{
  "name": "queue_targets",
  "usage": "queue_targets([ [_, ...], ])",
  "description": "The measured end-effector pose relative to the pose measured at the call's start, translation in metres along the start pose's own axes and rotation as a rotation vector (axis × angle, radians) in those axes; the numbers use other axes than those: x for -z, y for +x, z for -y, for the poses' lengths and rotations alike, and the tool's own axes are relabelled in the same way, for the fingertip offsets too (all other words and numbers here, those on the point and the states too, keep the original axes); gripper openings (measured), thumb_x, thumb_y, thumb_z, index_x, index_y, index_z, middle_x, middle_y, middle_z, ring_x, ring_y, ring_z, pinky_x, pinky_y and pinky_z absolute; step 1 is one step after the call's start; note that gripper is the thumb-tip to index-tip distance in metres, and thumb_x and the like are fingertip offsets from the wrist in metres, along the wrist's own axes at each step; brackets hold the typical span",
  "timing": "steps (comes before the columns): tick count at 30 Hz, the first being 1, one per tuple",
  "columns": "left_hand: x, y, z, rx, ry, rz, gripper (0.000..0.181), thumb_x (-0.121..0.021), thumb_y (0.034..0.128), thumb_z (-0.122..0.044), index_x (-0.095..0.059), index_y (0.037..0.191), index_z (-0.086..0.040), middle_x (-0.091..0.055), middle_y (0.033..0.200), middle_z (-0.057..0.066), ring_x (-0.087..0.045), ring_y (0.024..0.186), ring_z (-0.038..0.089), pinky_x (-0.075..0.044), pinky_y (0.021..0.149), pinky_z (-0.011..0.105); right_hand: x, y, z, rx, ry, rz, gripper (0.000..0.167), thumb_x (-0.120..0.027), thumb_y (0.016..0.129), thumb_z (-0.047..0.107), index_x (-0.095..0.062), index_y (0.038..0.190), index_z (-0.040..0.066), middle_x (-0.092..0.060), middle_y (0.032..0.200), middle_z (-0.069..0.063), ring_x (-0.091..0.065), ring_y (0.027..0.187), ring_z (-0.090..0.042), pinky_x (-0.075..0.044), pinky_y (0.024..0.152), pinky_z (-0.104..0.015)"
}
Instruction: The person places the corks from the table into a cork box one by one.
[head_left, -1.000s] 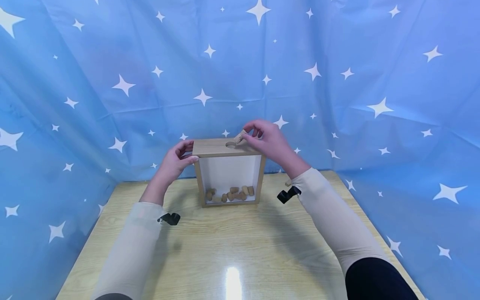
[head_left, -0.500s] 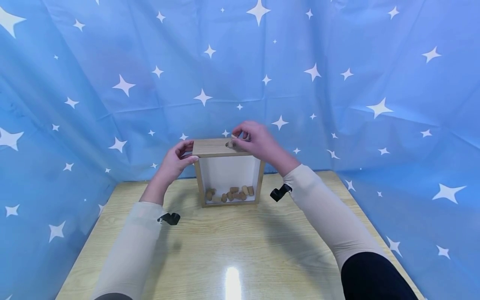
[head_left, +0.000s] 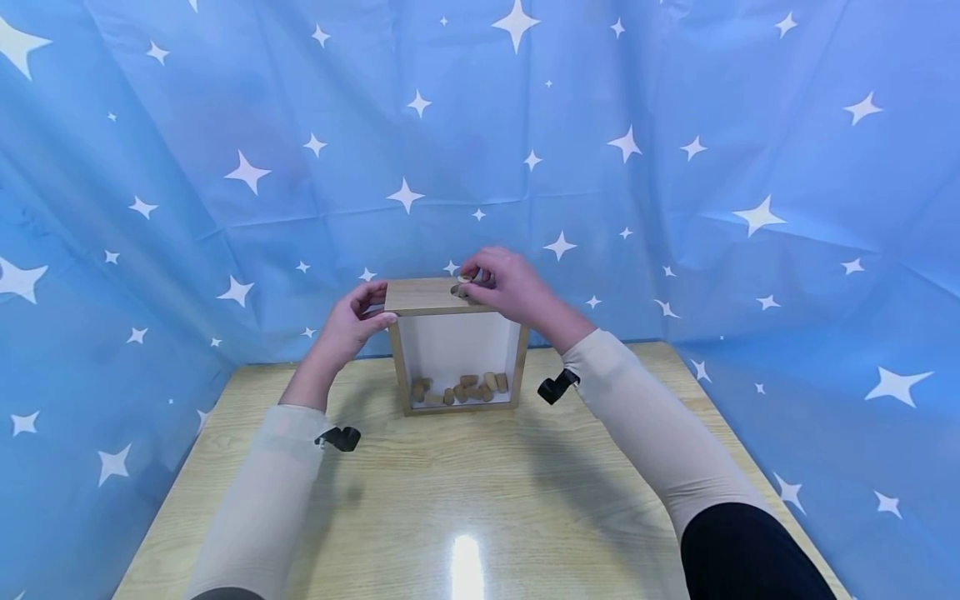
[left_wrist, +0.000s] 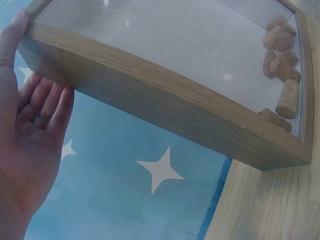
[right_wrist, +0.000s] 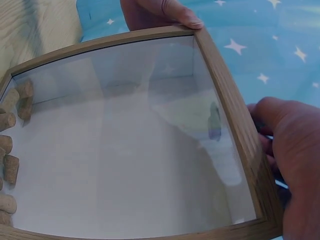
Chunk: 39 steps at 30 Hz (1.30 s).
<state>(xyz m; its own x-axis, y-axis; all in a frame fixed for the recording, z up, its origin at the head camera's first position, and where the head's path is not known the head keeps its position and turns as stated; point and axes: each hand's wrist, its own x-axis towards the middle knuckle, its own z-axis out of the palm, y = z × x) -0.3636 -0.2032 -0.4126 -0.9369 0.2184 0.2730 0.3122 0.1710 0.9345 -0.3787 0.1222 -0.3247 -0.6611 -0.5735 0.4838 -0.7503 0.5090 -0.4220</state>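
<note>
A wooden shadow box with a clear front stands upright on the table, several corks lying along its bottom. My left hand grips its upper left corner, thumb at the front and fingers behind, as the left wrist view confirms. At the round hole in the box's top, my right hand pinches a cork between thumb and fingers. The fingers partly cover that cork and the hole. In the right wrist view the box frame hides most of the fingertips of the right hand.
The pale wood table extends in front of the box. A blue curtain with white stars hangs close behind and on both sides. Black straps hang from the sleeves at the wrists.
My right hand has moved left and slightly down, bringing the cork from the hole's right side to the hole. My left hand and the box have stayed put.
</note>
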Motion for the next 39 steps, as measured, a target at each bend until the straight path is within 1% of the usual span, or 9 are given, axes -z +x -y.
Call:
queue_targets([
  [4,0.0,0.001,0.001,-0.004,-0.001,0.002,0.068,-0.08,0.1045,-0.016,-0.049,0.164,-0.004,-0.055,0.155,0.021,-0.054,0.146,0.038,-0.05,0.12,0.047,0.0,-0.001,0.0,0.01,0.009,-0.011,0.018,-0.079,0.105,0.014,-0.079,0.12,0.005,-0.074,0.114,-0.007,-0.067,0.1,-0.023,-0.059,0.087,-0.038],
  [7,0.0,0.001,0.002,-0.001,0.001,0.001,0.068,-0.081,0.1045,-0.017,-0.05,0.163,-0.005,-0.055,0.155,0.02,-0.055,0.145,0.038,-0.05,0.12,0.048,0.0,-0.001,0.0,0.028,0.02,-0.032,0.015,-0.079,0.105,0.013,-0.08,0.117,0.004,-0.073,0.111,-0.007,-0.067,0.097,-0.023,-0.059,0.085,-0.038],
  [13,0.001,0.0,0.001,0.01,0.011,-0.005,0.067,-0.081,0.1046,-0.017,-0.05,0.163,-0.006,-0.056,0.155,0.019,-0.055,0.145,0.036,-0.05,0.121,0.049,0.003,-0.009,0.001,0.07,0.075,-0.119,0.004,-0.076,0.105,0.009,-0.079,0.104,0.006,-0.072,0.105,-0.005,-0.064,0.094,-0.022,-0.057,0.081,-0.035],
  [19,0.0,0.0,0.0,0.01,0.008,-0.004,0.068,-0.081,0.1043,-0.017,-0.05,0.164,-0.004,-0.056,0.155,0.02,-0.055,0.145,0.036,-0.052,0.119,0.042,0.013,-0.025,-0.001,0.093,0.129,-0.215,0.006,-0.076,0.104,0.004,-0.078,0.099,0.004,-0.071,0.097,-0.006,-0.062,0.089,-0.021,-0.055,0.077,-0.034],
  [21,0.0,0.0,0.001,0.009,0.004,-0.004,0.069,-0.081,0.1041,-0.017,-0.049,0.164,-0.004,-0.055,0.155,0.021,-0.055,0.145,0.037,-0.052,0.118,0.041,0.017,-0.032,-0.003,0.083,0.129,-0.242,0.007,-0.076,0.104,0.004,-0.078,0.098,0.003,-0.07,0.096,-0.005,-0.062,0.089,-0.021,-0.054,0.077,-0.034],
  [26,0.001,0.0,0.003,0.004,0.006,-0.004,0.07,-0.082,0.1038,-0.02,-0.05,0.164,-0.006,-0.055,0.155,0.02,-0.055,0.145,0.037,-0.051,0.119,0.044,0.026,-0.047,-0.01,0.043,0.145,-0.297,0.008,-0.075,0.105,0.003,-0.078,0.098,0.003,-0.069,0.095,-0.005,-0.061,0.089,-0.02,-0.054,0.079,-0.034],
  [31,0.0,0.0,0.003,0.005,0.014,-0.011,0.071,-0.083,0.1031,-0.024,-0.051,0.164,-0.008,-0.056,0.155,0.018,-0.054,0.145,0.036,-0.051,0.12,0.042,0.031,-0.061,-0.022,0.049,0.151,-0.344,0.009,-0.075,0.105,0.0,-0.078,0.096,0.003,-0.069,0.093,-0.007,-0.059,0.085,-0.02,-0.052,0.076,-0.03],
  [35,0.0,0.0,0.002,0.016,0.014,-0.012,0.072,-0.083,0.1031,-0.021,-0.05,0.165,-0.007,-0.056,0.156,0.02,-0.053,0.147,0.037,-0.049,0.121,0.044,0.03,-0.072,-0.036,0.028,0.133,-0.343,0.008,-0.075,0.105,0.0,-0.077,0.098,0.004,-0.069,0.093,-0.008,-0.059,0.083,-0.02,-0.051,0.074,-0.028],
  [39,0.0,-0.001,0.0,0.03,0.018,-0.012,0.071,-0.082,0.1038,-0.02,-0.049,0.165,-0.006,-0.055,0.156,0.02,-0.052,0.147,0.038,-0.048,0.122,0.047,0.026,-0.085,-0.049,-0.032,0.126,-0.33,0.006,-0.074,0.106,0.002,-0.076,0.101,0.005,-0.067,0.094,-0.007,-0.059,0.083,-0.02,-0.051,0.074,-0.03],
])
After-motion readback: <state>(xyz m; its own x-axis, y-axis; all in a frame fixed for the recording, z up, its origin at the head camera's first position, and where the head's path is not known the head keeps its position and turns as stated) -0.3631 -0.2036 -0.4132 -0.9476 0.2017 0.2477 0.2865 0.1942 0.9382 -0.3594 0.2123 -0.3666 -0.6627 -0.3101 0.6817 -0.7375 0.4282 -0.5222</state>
